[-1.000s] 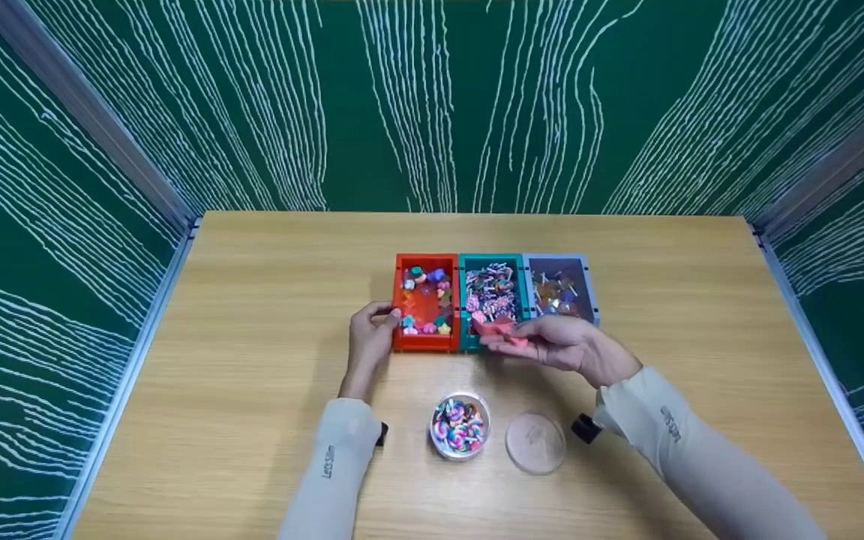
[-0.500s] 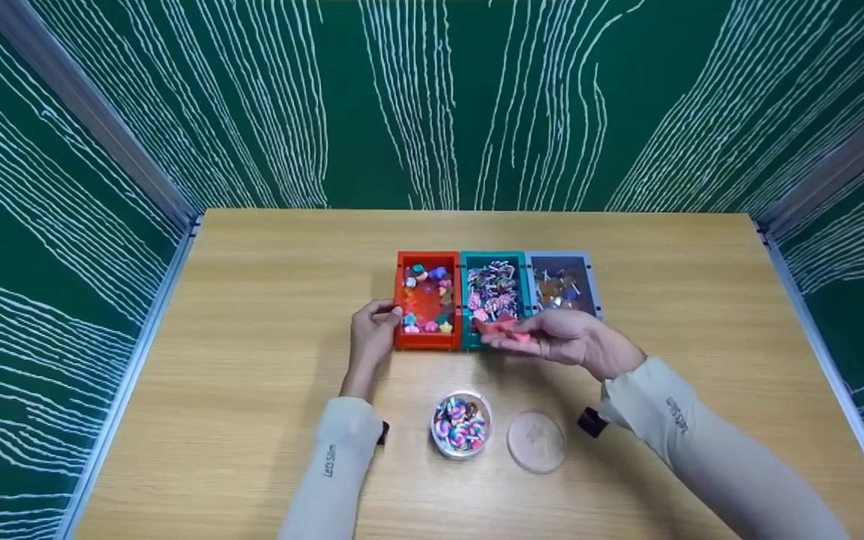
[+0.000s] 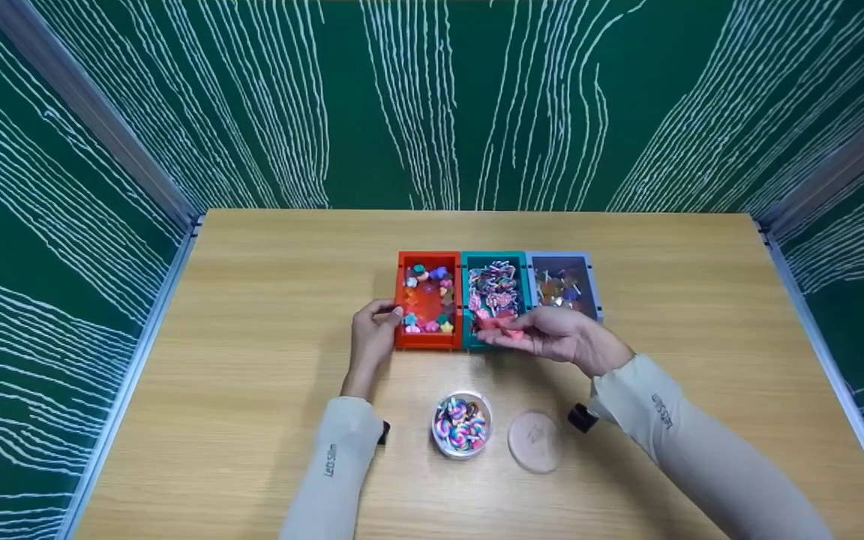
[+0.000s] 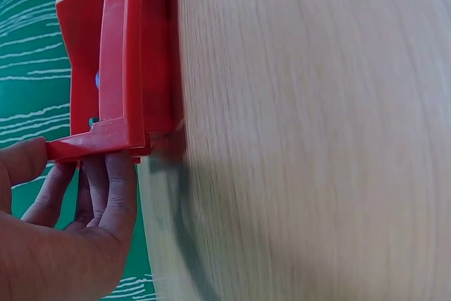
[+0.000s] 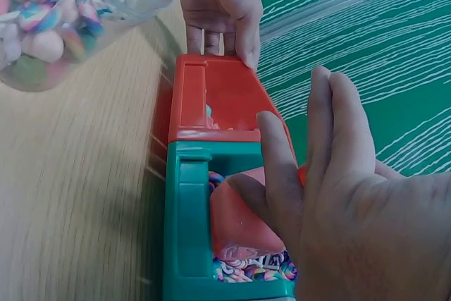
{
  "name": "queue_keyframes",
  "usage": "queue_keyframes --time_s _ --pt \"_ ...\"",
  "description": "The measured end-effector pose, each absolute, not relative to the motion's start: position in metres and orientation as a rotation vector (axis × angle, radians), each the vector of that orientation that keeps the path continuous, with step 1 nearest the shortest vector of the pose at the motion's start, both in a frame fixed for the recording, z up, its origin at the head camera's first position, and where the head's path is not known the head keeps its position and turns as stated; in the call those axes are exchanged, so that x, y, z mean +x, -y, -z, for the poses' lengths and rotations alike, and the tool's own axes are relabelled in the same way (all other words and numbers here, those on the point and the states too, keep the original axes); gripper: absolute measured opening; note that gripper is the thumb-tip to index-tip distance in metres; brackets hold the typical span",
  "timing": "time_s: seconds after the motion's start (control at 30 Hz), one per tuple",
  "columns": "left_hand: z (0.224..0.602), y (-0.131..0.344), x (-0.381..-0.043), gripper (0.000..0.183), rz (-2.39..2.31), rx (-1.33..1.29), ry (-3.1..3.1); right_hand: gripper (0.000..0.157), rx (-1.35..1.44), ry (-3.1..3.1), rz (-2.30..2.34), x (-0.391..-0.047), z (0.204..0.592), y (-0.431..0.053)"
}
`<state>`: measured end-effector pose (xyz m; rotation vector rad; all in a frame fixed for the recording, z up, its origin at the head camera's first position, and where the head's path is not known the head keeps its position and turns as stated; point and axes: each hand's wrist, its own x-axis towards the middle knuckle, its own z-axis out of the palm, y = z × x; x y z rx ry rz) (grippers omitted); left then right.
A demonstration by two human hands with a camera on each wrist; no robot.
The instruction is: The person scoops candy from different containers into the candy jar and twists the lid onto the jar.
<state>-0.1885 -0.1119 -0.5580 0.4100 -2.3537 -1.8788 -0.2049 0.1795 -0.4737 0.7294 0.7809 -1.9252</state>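
Observation:
My left hand [image 3: 373, 341] grips the left wall of a red bin [image 3: 428, 342], thumb at the rim and fingers along the outside. Small colourful charms [image 3: 430, 326] lie inside it. Attached on its right is a teal bin [image 3: 493, 256] with many miniature striped lollipops [image 3: 498, 277]. Over this bin's near end my right hand [image 3: 574, 341] holds a small pink scoop [image 5: 239, 220] between thumb and fingers. In the right wrist view the scoop is tilted close over the lollipops, with part of it hidden behind the fingers.
A grey-purple bin [image 3: 595, 289] holding small translucent pieces joins the teal bin's right side. In front stand an open clear jar [image 3: 436, 442] of swirl lollipops and, to its right, a round lid [image 3: 535, 442]. Green walls surround the wooden table [image 3: 267, 300].
The right hand and scoop have shifted slightly left and up over the teal bin. The left hand stays at the red bin.

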Motion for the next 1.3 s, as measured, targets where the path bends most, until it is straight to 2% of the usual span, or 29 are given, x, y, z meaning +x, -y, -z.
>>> queue_keyframes --time_s 0.13,0.4,0.67,0.83,1.0,1.3 --pt "0.557 0.111 -0.189 0.019 1.865 0.411 2.343 0.038 0.721 -0.784 1.915 -0.207 0.473 -0.179" --pt "0.558 0.112 -0.189 0.021 1.869 0.398 2.365 0.043 0.732 -0.776 1.864 -0.211 0.470 -0.181" --pt "0.557 0.112 -0.189 0.019 1.869 0.433 2.364 0.041 0.727 -0.813 1.903 -0.210 0.474 -0.171" --pt "0.557 0.112 -0.189 0.019 1.862 0.426 2.372 0.052 0.553 -1.010 1.899 -0.202 0.484 -0.164" --pt "0.559 0.112 -0.189 0.021 1.853 0.401 2.373 0.053 0.378 -1.178 1.871 -0.193 0.491 -0.166" --pt "0.558 0.111 -0.188 0.021 1.866 0.427 2.379 0.053 0.630 -0.912 1.903 -0.199 0.475 -0.178"
